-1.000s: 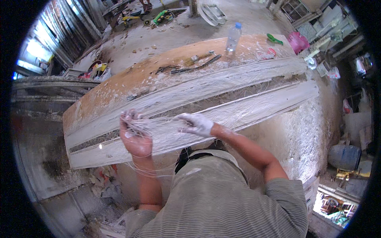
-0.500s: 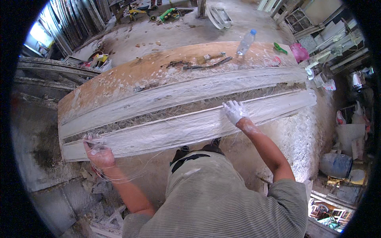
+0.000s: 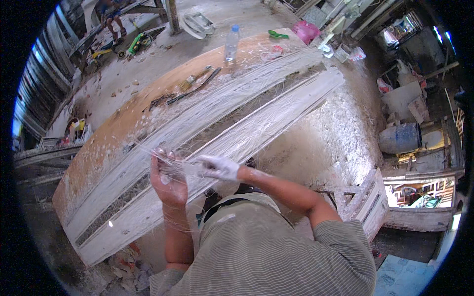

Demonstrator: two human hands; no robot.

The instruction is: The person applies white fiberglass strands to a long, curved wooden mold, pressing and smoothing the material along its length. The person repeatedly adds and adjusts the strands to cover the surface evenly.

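A long white plaster moulding lies across a worn brown workbench, with pale fibre strands spread along it. My left hand is raised over the near edge of the moulding and is closed on a bundle of white fibre strands. My right hand, coated in white plaster, pinches the same strands just to the right of the left hand. Loose strands hang down over my left forearm.
A plastic bottle, a brush and a flat tool lie on the bench's far side. A pink bag sits at the far end. A blue-grey drum stands at the right. Plaster dust covers the floor.
My hands were spread wide apart along the moulding; now both have come together over its near edge, drawing the fibre strands between them.
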